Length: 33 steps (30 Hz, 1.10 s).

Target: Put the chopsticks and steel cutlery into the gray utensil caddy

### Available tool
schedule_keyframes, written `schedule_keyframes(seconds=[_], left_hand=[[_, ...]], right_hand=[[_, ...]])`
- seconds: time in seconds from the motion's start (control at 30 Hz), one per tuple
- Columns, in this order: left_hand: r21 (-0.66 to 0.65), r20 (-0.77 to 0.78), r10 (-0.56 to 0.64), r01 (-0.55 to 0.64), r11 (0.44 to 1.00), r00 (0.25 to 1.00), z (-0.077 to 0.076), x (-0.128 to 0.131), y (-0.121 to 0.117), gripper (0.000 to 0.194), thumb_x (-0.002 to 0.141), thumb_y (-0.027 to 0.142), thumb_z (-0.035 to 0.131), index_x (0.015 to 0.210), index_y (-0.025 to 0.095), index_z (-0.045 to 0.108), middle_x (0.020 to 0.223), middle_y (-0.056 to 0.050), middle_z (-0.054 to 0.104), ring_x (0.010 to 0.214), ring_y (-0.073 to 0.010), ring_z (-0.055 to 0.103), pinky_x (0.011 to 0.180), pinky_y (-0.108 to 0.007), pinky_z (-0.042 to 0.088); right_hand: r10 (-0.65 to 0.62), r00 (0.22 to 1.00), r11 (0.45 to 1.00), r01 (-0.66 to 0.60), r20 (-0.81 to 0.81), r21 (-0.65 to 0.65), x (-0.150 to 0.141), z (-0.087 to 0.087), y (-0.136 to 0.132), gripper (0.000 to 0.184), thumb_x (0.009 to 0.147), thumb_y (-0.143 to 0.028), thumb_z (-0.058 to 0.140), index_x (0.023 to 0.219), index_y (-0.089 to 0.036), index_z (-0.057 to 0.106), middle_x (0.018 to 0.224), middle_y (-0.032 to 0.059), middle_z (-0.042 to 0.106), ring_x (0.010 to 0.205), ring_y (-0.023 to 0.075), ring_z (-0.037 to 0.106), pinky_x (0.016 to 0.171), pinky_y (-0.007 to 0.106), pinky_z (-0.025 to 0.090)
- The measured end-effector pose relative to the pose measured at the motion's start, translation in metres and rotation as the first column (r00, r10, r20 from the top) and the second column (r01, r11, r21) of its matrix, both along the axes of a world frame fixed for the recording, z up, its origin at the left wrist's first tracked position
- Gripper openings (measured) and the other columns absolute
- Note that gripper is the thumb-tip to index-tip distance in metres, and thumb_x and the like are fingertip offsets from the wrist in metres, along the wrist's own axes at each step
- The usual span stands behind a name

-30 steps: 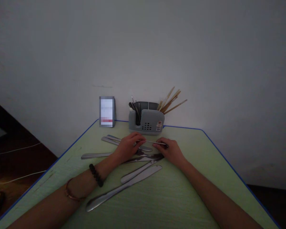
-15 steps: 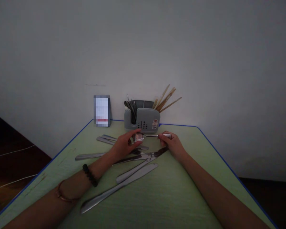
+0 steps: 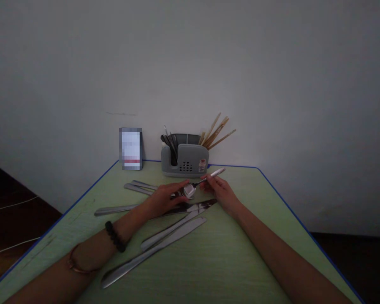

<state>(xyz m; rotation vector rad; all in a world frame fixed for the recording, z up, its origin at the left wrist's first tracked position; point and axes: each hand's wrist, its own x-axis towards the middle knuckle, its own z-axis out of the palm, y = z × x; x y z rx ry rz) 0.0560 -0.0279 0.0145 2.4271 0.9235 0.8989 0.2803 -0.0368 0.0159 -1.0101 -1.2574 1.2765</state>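
A shiny metal spoon [image 3: 189,190] is held between my hands above the table, its handle slanting up to the right. My right hand [image 3: 221,191] is closed around the handle in a pinch. The thumb and fingers of my left hand [image 3: 164,199] are closed about the spoon's bowl, one at each edge. Below the hands lie several metal table knives, some crossing each other. The nearest table knife [image 3: 152,254] points away to the right. My left hand and forearm partly cover the farther knives.
A grey cutlery holder [image 3: 192,158] stands against the wall, with dark-handled utensils in its left side and chopsticks [image 3: 220,131] leaning out of its right. A phone [image 3: 131,148] is propped up to its left. The green table [image 3: 234,261] has a blue edge.
The spoon has tilted, its handle end rising and its bowl dropping slightly. My left hand has moved a little right and down with the bowl. The whole view has shifted slightly.
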Motion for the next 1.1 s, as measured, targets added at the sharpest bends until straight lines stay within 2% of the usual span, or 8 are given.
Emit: schedule_keyframes(seconds=[0.1,0.23,0.4,0.53,0.67,0.77,0.9,1.1], left_hand=[[0.034,0.007,-0.035,0.035,0.999,0.999,-0.002,-0.001,0.0,0.044,0.083,0.033,0.059,0.126,0.023,0.053,0.108,-0.004,0.069,0.083,-0.0154,0.068,0.078,-0.026,0.051],[0.074,0.032,-0.016,0.013,0.997,0.999,-0.003,-0.001,0.0,0.039,0.078,0.033,0.066,0.115,0.023,0.061,0.092,-0.001,0.072,0.071,-0.0132,0.066,0.071,-0.023,0.051],[-0.006,0.087,0.064,-0.064,0.998,0.994,0.001,0.001,-0.002,0.03,0.08,0.035,0.063,0.106,0.021,0.061,0.077,0.001,0.071,0.063,-0.012,0.064,0.066,-0.023,0.051],[0.021,0.105,0.083,-0.086,0.996,0.991,0.004,0.002,-0.002,0.017,0.084,0.034,0.057,0.091,0.019,0.061,0.077,0.001,0.069,0.065,-0.0119,0.063,0.066,-0.023,0.051],[0.049,0.079,0.094,-0.098,0.994,0.992,0.004,0.003,-0.002,0.016,0.086,0.032,0.053,0.084,0.019,0.062,0.076,0.0,0.067,0.064,-0.0114,0.06,0.065,-0.023,0.049],[0.013,0.141,0.127,-0.13,0.991,0.982,0.005,0.004,-0.002,0.018,0.086,0.033,0.052,0.09,0.018,0.061,0.077,-0.001,0.067,0.065,-0.0119,0.06,0.065,-0.024,0.049],[-0.065,0.244,0.128,-0.116,0.991,0.961,0.008,0.004,-0.004,0.028,0.082,0.034,0.055,0.104,0.017,0.056,0.077,-0.002,0.067,0.065,-0.0129,0.062,0.063,-0.025,0.051],[-0.222,0.349,0.208,-0.135,0.966,0.914,0.017,0.005,-0.007,0.023,0.079,0.039,0.06,0.084,0.016,0.06,0.074,-0.002,0.067,0.058,-0.012,0.061,0.052,-0.022,0.051]], right_hand=[[0.03,0.998,0.999,-0.031,0.058,0.007,0.001,0.003,-0.001,0.044,0.072,-0.055,0.063,0.093,-0.017,0.067,0.073,0.0008,0.065,0.066,0.0122,0.058,0.065,0.026,0.045],[0.124,0.976,0.992,-0.128,0.179,0.012,0.0,0.008,-0.004,0.041,0.072,-0.052,0.065,0.091,-0.015,0.066,0.068,-0.0005,0.063,0.065,0.0116,0.057,0.065,0.025,0.045],[0.091,0.989,0.995,-0.094,0.114,0.023,-0.005,0.008,-0.004,0.043,0.075,-0.06,0.056,0.088,-0.019,0.057,0.088,0.0036,0.066,0.079,0.0159,0.062,0.063,0.027,0.05],[0.065,0.996,0.998,-0.064,0.054,-0.01,-0.006,0.008,-0.006,0.042,0.08,-0.064,0.045,0.086,-0.022,0.047,0.07,-0.0006,0.064,0.056,0.0127,0.059,0.047,0.023,0.046],[0.056,0.993,0.998,-0.059,0.1,0.031,-0.007,0.009,-0.009,0.044,0.083,-0.065,0.037,0.085,-0.022,0.046,0.051,-0.0069,0.052,0.039,0.0098,0.049,0.038,0.02,0.037],[0.072,0.971,0.992,-0.095,0.23,0.089,-0.007,0.009,-0.011,0.044,0.085,-0.062,0.037,0.08,-0.02,0.049,0.047,-0.0078,0.047,0.037,0.008,0.043,0.039,0.019,0.034],[0.1,0.868,0.972,-0.19,0.486,0.139,-0.01,0.011,-0.014,0.044,0.085,-0.057,0.042,0.072,-0.018,0.058,0.045,-0.0058,0.049,0.039,0.0072,0.041,0.042,0.019,0.032],[0.098,0.796,0.952,-0.25,0.597,0.176,-0.014,0.011,-0.017,0.044,0.087,-0.052,0.044,0.075,-0.017,0.066,0.046,-0.0043,0.05,0.043,0.0081,0.043,0.044,0.019,0.032]])
